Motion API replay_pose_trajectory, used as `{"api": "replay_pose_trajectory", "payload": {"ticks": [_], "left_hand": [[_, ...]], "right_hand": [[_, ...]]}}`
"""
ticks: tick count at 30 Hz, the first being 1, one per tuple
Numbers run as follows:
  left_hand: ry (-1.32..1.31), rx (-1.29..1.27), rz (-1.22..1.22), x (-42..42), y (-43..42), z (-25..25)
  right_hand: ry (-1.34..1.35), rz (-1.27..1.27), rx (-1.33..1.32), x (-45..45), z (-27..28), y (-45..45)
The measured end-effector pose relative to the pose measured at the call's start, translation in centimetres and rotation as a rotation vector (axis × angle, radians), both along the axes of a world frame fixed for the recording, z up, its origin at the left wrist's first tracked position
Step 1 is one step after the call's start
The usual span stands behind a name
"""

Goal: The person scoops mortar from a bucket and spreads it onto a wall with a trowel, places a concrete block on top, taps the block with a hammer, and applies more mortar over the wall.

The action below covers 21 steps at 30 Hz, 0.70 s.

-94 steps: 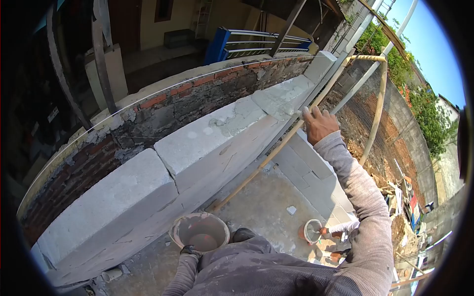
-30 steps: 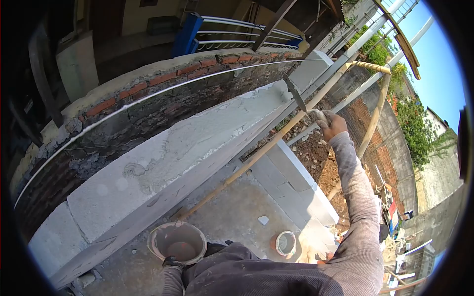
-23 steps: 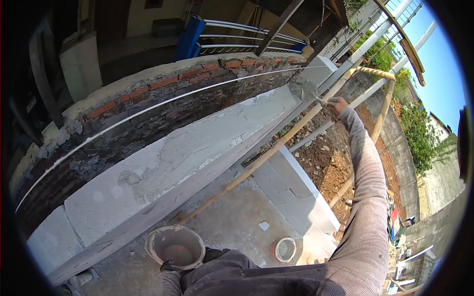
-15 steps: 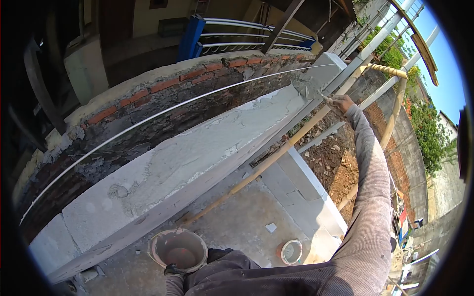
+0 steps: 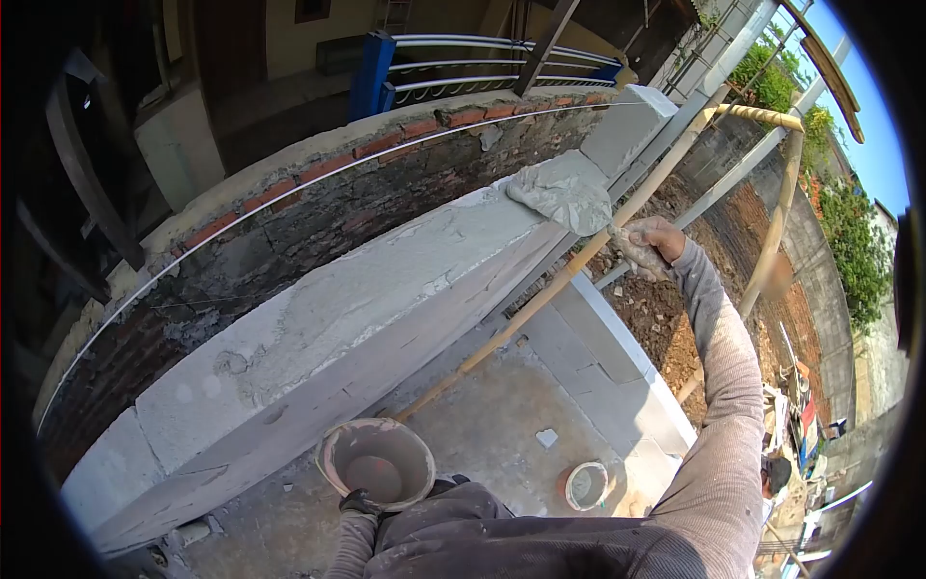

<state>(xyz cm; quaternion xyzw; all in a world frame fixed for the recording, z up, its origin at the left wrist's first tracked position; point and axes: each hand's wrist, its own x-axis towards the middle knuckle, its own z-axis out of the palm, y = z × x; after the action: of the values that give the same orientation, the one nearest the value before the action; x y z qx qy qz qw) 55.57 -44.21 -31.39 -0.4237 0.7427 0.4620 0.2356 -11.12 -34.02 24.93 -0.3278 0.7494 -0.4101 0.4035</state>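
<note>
My right hand [image 5: 651, 248] is closed round the handle of a trowel [image 5: 564, 196], whose blade is covered in wet grey mortar. The blade is over the far end of the pale block wall [image 5: 241, 425], near an upright end block [image 5: 629, 130]. Grey mortar [image 5: 386, 275] is spread along the wall's top. At the bottom, my left hand [image 5: 359, 502], darkly covered, grips the rim of a bucket [image 5: 376, 465]; its fingers are partly hidden.
A bamboo pole [image 5: 502, 338] slants beside the wall. A white string [image 5: 318, 179] runs before the old brick wall [image 5: 289, 232]. A smaller bucket [image 5: 585, 485] stands on the floor. Part of a person [image 5: 775, 475] shows at lower right.
The trowel has moved from the end block back toward me, and its mortar-covered face now shows broadly. My right hand has shifted slightly down and left. The camera view has shifted.
</note>
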Motion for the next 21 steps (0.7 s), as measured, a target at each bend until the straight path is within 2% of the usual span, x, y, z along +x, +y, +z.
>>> {"api": "replay_pose_trajectory", "payload": {"ticks": [1, 3, 5, 8, 10, 12, 13, 14, 15, 17, 18, 21], "left_hand": [[0.125, -0.128, 0.1, 1.8, 2.5, -11.1], [0.153, 0.038, 0.097, 0.5, 1.2, -8.1], [0.247, 0.249, 0.258, -2.1, 0.7, -5.6], [0.317, 0.797, 0.78, -7.2, 0.8, 2.6], [0.271, 0.995, 1.041, -10.1, 1.2, 8.5], [0.238, 1.055, 1.116, -12.0, 1.7, 12.6], [0.344, 1.083, 1.09, -12.0, 2.0, 12.6], [0.335, 1.087, 1.069, -11.7, 2.3, 12.2], [0.523, 0.924, 0.871, -11.5, 2.7, 11.4], [0.684, 0.773, 0.645, -11.0, 3.7, 8.9], [0.729, 0.88, 0.719, -11.4, 4.0, 7.1], [0.83, 0.816, 0.737, -12.6, 4.8, 14.7]], "right_hand": [[-0.079, 0.024, -0.051, 1.2, -1.1, 0.7], [-0.251, 0.054, -0.114, 5.3, -2.9, 2.3], [-0.401, 0.005, -0.192, 11.2, -5.4, 4.6], [-0.501, -0.063, -0.166, 20.7, -11.5, 9.1], [-0.531, -0.197, -0.105, 27.6, -15.3, 12.3], [-0.418, -0.269, -0.096, 33.9, -20.3, 15.6], [-0.244, -0.253, 0.03, 36.8, -21.6, 16.5], [-0.13, -0.298, 0.208, 39.5, -21.3, 16.8], [-0.125, -0.319, 0.206, 41.7, -21.5, 16.9], [0.791, -0.236, 0.239, 45.9, -22.0, 16.9], [0.922, -0.277, 0.303, 47.6, -20.9, 16.1], [0.941, -0.427, 0.493, 51.0, -23.9, 16.0]]}}
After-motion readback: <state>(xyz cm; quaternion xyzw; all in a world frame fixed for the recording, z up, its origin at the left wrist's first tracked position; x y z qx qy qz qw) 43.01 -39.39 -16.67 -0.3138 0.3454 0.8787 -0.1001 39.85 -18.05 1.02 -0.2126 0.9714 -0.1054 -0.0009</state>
